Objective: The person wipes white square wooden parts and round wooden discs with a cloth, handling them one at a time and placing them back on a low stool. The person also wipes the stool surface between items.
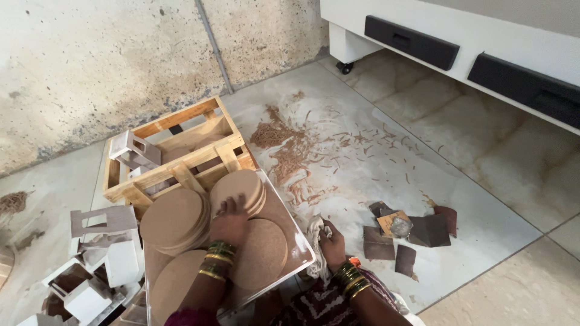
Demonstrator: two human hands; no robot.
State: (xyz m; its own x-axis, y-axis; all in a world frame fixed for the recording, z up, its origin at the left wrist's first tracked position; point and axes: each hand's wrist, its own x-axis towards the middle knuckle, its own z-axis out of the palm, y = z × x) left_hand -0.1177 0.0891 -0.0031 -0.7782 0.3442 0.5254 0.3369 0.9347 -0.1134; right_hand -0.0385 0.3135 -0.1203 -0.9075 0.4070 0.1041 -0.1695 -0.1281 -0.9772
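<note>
Several stacks of round brown wooden discs [175, 220] lie on a clear plastic tray [300, 238] in front of me. My left hand [230, 222], with bangles at the wrist, rests on the discs between the stacks, fingers touching the far stack [240, 188]. To the right of the tray, my right hand [331, 241], also wearing bangles, is closed around a crumpled whitish cloth [314, 232] just above the floor.
A wooden crate [175, 158] stands beyond the tray, with white cut-out pieces [96, 253] piled at the left. Sandpaper scraps [411, 232] and wood shavings [290, 145] lie on the tiled floor at right. A white cabinet on wheels [459, 42] stands at the back right.
</note>
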